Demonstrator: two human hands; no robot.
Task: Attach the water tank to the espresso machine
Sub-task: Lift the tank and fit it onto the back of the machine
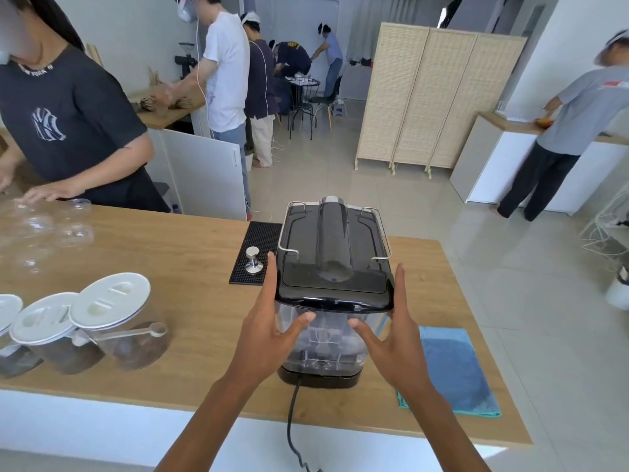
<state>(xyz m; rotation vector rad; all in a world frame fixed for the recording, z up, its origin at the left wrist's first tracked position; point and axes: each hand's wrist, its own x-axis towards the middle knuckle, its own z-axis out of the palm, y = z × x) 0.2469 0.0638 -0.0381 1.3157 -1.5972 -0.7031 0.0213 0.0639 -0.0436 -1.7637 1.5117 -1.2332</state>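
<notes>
The black espresso machine [332, 247] stands on the wooden counter with its back toward me. The clear water tank [326, 345] with a glossy black lid [335, 289] sits upright against the machine's rear, on its black base. My left hand [269, 321] presses flat on the tank's left side, fingers along the lid edge, thumb on the clear wall. My right hand [391, 332] mirrors it on the right side. Both hands grip the tank between them. A black power cord [292, 417] hangs from the base over the counter edge.
A steel tamper [253, 260] stands on a black rubber mat [255, 252] left of the machine. Glass jars with white lids [112, 301] sit at the left front, clear glasses [44, 229] farther back. A blue cloth [449, 366] lies to the right. A person [68, 124] works across the counter.
</notes>
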